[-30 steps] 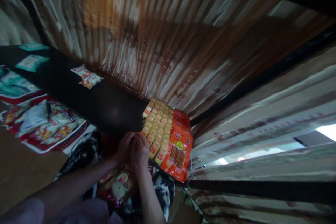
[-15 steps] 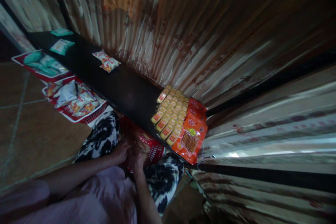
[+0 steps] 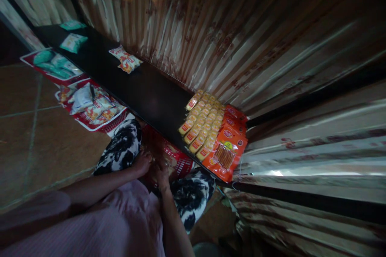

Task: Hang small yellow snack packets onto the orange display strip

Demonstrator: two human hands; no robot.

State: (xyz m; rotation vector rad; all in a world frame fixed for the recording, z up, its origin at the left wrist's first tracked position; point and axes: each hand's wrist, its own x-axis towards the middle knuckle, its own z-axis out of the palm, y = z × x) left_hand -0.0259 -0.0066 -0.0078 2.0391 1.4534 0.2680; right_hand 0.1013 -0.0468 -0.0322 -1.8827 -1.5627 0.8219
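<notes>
My left hand (image 3: 143, 163) and my right hand (image 3: 162, 172) are close together over a red basket (image 3: 184, 163) between my knees. The fingers of both look bent inward, around something shiny and dim that I cannot make out. Light brown packets (image 3: 170, 149) lie in the basket, partly hidden by shadow and by my hands. Just beyond, on the black shelf (image 3: 147, 100), rows of small yellow packets (image 3: 200, 126) sit beside orange-red snack bags (image 3: 226, 150).
Farther left on the shelf lie white-and-orange bags (image 3: 128, 61) and a green-and-white packet (image 3: 74, 43). Below its edge stand a red basket of white-and-orange bags (image 3: 98, 109) and a basket of green packets (image 3: 56, 64). A pleated curtain (image 3: 169, 28) hangs behind.
The view has shifted, so the shelf and its goods appear slightly higher and farther right. My hands have moved a little apart and stay over the basket.
</notes>
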